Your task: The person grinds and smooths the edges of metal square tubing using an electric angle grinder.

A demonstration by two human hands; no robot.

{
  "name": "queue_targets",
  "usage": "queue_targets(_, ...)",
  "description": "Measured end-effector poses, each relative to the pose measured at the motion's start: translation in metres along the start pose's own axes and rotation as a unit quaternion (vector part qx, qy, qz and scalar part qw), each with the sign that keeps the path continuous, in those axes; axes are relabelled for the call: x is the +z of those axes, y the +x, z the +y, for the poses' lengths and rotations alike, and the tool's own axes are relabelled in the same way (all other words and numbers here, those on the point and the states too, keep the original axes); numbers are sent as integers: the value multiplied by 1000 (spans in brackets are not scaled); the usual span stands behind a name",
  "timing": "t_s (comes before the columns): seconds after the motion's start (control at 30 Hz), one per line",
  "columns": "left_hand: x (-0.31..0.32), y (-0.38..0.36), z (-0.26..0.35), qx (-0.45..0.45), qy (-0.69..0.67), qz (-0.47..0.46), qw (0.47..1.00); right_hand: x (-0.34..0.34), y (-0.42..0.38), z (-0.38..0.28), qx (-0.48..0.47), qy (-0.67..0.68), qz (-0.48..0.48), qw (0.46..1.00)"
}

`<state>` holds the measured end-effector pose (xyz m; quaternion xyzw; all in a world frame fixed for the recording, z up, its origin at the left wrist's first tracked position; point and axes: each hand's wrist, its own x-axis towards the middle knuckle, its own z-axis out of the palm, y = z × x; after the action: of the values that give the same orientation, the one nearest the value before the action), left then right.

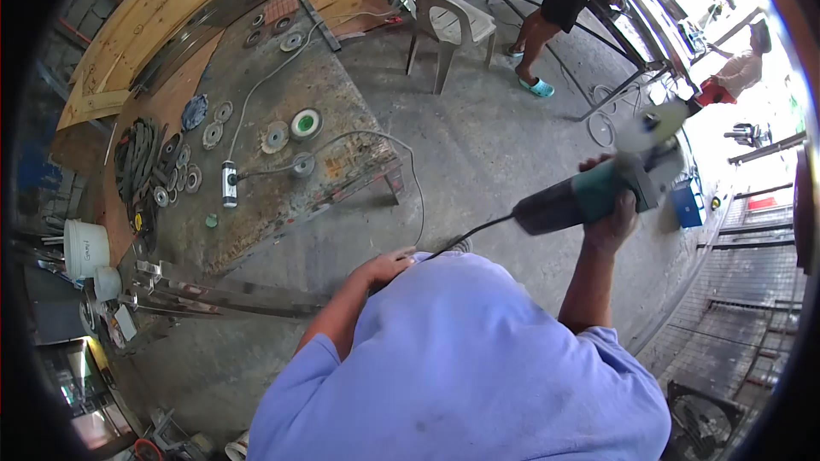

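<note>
My right hand (617, 220) is wrapped round a teal and black angle grinder (589, 198), raised out in front to the right. Its disc (653, 126) points up and away and is blurred. From the rear of the grinder a black cord (472, 231) runs back toward the front of my shirt. My left hand (386, 267) rests by the belly of the lavender shirt (478, 350), close to the cord. Its fingers look stretched out, with the tips partly hidden by the shirt, and no tool shows in it.
A worn workbench (282, 171) at left carries several grinding discs (306, 124), a white extension socket (229, 183) and a dark strap pile (135, 149). A plastic chair (453, 26) stands beyond. One person (568, 0) stands by a metal frame; another person (739, 72) is farther right.
</note>
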<state>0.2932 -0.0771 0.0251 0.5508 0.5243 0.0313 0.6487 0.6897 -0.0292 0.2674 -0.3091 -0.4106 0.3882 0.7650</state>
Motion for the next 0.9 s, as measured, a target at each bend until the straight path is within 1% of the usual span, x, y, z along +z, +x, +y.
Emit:
queue_targets(0.03, 1, 12, 14, 0, -17, -5, 1000, -14, 6, -4, -30, -51, 35, 998)
queue_targets(0.13, 1, 40, 51, -22, 71, 48, 996, -51, 18, -12, -125, -198, 136, 963)
queue_targets(0.17, -3, 39, 60, 23, 95, 36, 995, -58, 17, -12, -161, -244, 168, 942)
queue_targets(0.23, -12, 31, 79, 114, 145, 15, 983, -81, 16, -12, -175, -348, 192, 901)
queue_targets(0.33, -36, 29, 96, 205, 183, -11, 962, -87, 15, -9, -110, -314, 202, 921)
queue_targets(0.43, -46, 59, 135, 166, 285, 33, 944, -82, 26, 0, -64, -284, 212, 933)
queue_targets(0.47, -50, 82, 146, 105, 198, -63, 973, -76, 32, 4, -55, -294, 195, 934)
queue_targets(0.57, -50, 126, 191, 238, 181, -87, 950, -81, 64, 13, 37, -154, 104, 982)
queue_targets(0.67, -62, 195, 210, 237, 211, -185, 930, -45, 122, 35, 78, 40, 168, 982)
queue_targets(0.77, -93, 208, 240, 195, 159, -235, 939, -22, 199, 51, 61, 104, 131, 984)
queue_targets(0.87, -134, 204, 258, 132, 72, -205, 967, -12, 258, 67, 48, 167, 125, 977)
queue_targets(0.9, -151, 192, 258, 135, 7, -161, 978, -14, 272, 71, 47, 180, 128, 974)
